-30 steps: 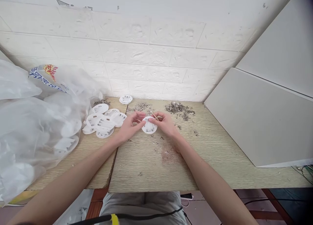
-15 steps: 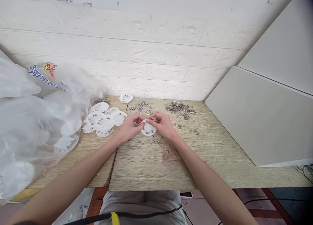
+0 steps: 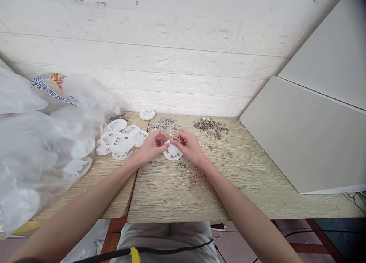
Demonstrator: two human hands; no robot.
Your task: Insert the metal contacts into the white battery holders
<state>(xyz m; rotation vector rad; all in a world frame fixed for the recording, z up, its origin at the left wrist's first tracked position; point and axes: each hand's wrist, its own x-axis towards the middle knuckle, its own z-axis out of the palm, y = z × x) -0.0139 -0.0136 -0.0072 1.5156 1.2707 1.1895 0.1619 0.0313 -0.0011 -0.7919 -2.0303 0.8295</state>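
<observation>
A round white plastic disc [image 3: 173, 152] with small metal clips on it is between my two hands over the table. My left hand [image 3: 154, 144] pinches its left edge between thumb and fingers. With my right hand [image 3: 189, 144] I grip a thin wooden stick [image 3: 175, 137], and the fingertips also touch the disc's upper right edge. What lies right under the fingertips is hidden. Several loose metal clips [image 3: 183, 166] are scattered on the tabletop just below the disc.
A heap of white discs [image 3: 121, 142] lies to the left, beside a large clear plastic bag [image 3: 51, 141]. At the back are two piles of metal parts, one silvery [image 3: 164, 125] and one darker [image 3: 207, 123]. A grey panel [image 3: 303, 141] leans on the right.
The disc has tilted and shifted slightly left and toward me. The stick in my right hand has swung a little to the left. My left hand keeps its pinch.
</observation>
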